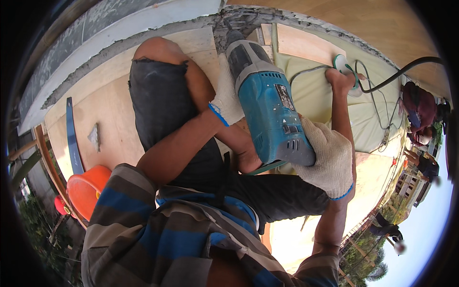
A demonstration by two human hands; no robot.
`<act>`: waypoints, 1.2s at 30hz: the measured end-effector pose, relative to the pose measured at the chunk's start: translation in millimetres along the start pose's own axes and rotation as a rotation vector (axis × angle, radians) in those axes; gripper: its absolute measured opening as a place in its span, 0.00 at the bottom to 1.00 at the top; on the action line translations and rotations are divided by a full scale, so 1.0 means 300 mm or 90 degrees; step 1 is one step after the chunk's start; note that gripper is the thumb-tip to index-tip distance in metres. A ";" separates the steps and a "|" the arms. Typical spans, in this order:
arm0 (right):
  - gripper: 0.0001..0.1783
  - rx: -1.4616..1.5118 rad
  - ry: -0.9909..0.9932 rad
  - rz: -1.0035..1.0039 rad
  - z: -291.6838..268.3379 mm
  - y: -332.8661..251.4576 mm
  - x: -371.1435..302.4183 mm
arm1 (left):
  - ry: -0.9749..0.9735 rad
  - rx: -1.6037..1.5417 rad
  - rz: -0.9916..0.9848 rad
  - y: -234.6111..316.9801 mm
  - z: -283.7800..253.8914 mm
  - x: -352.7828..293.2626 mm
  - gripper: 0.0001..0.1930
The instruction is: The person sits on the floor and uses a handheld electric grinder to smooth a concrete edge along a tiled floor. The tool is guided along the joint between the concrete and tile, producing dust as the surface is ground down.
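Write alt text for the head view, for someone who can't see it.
A gloved left hand holds the front of a teal-and-grey power tool and a gloved right hand its rear, its nose toward rough concrete. At left, a long blue strip and a grey fragment lie on plywood, near an orange plastic object.

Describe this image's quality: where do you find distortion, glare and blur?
Head view: straight edges bend toward the black rim; a sunlit surface, lower right, glares almost white; a distant person's head, far right, is blurred; the blue-and-grey power tool looks fairly sharp.
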State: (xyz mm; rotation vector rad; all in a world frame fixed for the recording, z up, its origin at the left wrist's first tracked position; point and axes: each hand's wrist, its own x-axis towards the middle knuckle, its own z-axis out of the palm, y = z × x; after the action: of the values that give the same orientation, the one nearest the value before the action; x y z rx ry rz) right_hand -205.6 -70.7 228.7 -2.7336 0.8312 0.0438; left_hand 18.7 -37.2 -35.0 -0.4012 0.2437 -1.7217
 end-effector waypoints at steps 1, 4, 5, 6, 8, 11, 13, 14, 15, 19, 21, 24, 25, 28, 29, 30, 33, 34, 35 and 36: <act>0.48 0.020 0.001 0.018 0.007 0.004 -0.002 | 0.015 -0.025 -0.010 0.003 0.002 0.004 0.46; 0.45 0.090 0.001 0.079 0.025 0.009 -0.011 | 0.031 -0.057 -0.038 0.011 -0.007 0.011 0.57; 0.44 0.089 0.006 0.082 0.031 0.006 -0.015 | 0.021 -0.055 -0.043 0.016 -0.016 0.011 0.56; 0.44 0.087 0.011 0.084 0.039 0.002 -0.018 | 0.002 -0.051 -0.040 0.019 -0.030 0.009 0.53; 0.43 0.072 0.015 0.083 0.054 -0.010 -0.023 | 0.028 -0.010 -0.011 0.028 -0.066 0.001 0.45; 0.42 0.030 0.010 0.060 0.078 -0.035 -0.024 | 0.047 0.025 0.020 0.056 -0.128 -0.018 0.41; 0.40 0.004 0.012 0.027 0.092 -0.049 -0.021 | 0.072 0.079 0.041 0.086 -0.159 -0.033 0.42; 0.41 0.002 0.000 0.041 0.096 -0.054 -0.018 | 0.091 0.128 0.054 0.109 -0.167 -0.040 0.42; 0.43 0.002 -0.010 0.052 0.099 -0.057 -0.014 | 0.108 0.177 0.068 0.127 -0.175 -0.039 0.42; 0.44 0.009 -0.013 0.066 0.094 -0.068 0.004 | 0.098 0.154 0.076 0.157 -0.192 -0.022 0.44; 0.43 0.007 -0.021 0.073 0.088 -0.079 0.014 | 0.033 0.050 0.030 0.148 -0.198 -0.009 0.46; 0.39 -0.005 -0.009 0.044 0.089 -0.105 0.025 | -0.011 0.081 0.036 0.139 -0.190 -0.014 0.47; 0.38 -0.010 0.000 0.038 0.091 -0.116 0.027 | 0.005 0.101 0.038 0.143 -0.181 -0.018 0.47; 0.41 -0.011 0.006 0.036 0.105 -0.157 0.030 | 0.140 0.136 0.016 0.155 -0.134 -0.067 0.49; 0.44 0.001 -0.008 0.053 0.107 -0.170 0.025 | 0.147 0.130 -0.002 0.158 -0.115 -0.083 0.53; 0.48 0.013 -0.021 0.066 0.109 -0.180 0.019 | 0.155 0.124 -0.014 0.168 -0.093 -0.089 0.56; 0.53 0.053 -0.046 0.102 0.137 -0.222 0.001 | 0.148 0.102 -0.015 0.144 -0.053 -0.122 0.60; 0.54 0.064 -0.026 0.100 0.152 -0.232 -0.005 | 0.158 0.114 0.002 0.136 -0.040 -0.134 0.60; 0.54 0.074 -0.007 0.100 0.168 -0.242 -0.014 | 0.100 0.066 -0.051 0.135 -0.028 -0.134 0.60; 0.54 0.083 -0.014 0.114 0.188 -0.252 -0.021 | 0.130 0.067 -0.053 0.133 -0.014 -0.136 0.59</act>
State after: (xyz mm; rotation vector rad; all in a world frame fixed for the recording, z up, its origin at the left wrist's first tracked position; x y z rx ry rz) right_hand -166.3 8.5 194.8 -2.5264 1.0333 0.0548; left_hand 59.4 -5.1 -59.4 -0.1609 0.2855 -1.8506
